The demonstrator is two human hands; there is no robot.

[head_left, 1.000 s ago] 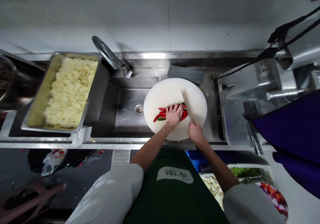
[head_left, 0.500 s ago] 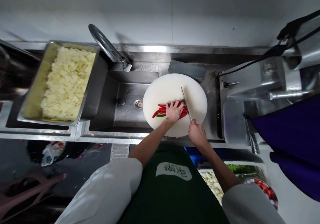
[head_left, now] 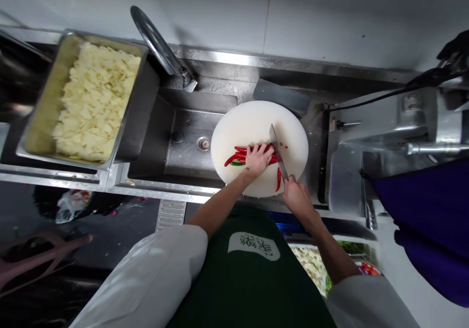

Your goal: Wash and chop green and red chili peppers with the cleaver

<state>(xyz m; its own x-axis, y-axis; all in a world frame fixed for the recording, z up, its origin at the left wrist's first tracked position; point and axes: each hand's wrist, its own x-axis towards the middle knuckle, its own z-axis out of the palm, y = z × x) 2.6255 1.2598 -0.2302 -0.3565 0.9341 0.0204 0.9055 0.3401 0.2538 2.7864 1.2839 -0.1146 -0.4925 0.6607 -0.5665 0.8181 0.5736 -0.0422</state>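
Several red chili peppers (head_left: 240, 155) and a green one (head_left: 237, 163) lie bunched on a round white cutting board (head_left: 249, 118). My left hand (head_left: 258, 159) presses down on the bunch, its fingers wrapped over the peppers. In my right hand (head_left: 296, 194) is the handle of a knife (head_left: 279, 154), its blade upright at the right end of the bunch. A separate red pepper (head_left: 278, 179) rests beside the blade near the board's front edge. Small red pieces (head_left: 286, 147) lie right of the blade.
Left of the board is a steel sink (head_left: 188, 137) with a curved faucet (head_left: 156, 42). A metal pan (head_left: 31, 133) of pale slices (head_left: 97, 101) stands farther left. A grey flat plate (head_left: 280, 96) lies behind the board, and a metal machine (head_left: 384, 118) stands at right.
The view has shifted and tilted slightly. Small cut pieces now show right of the blade, and a separate red pepper lies near the board's front edge.
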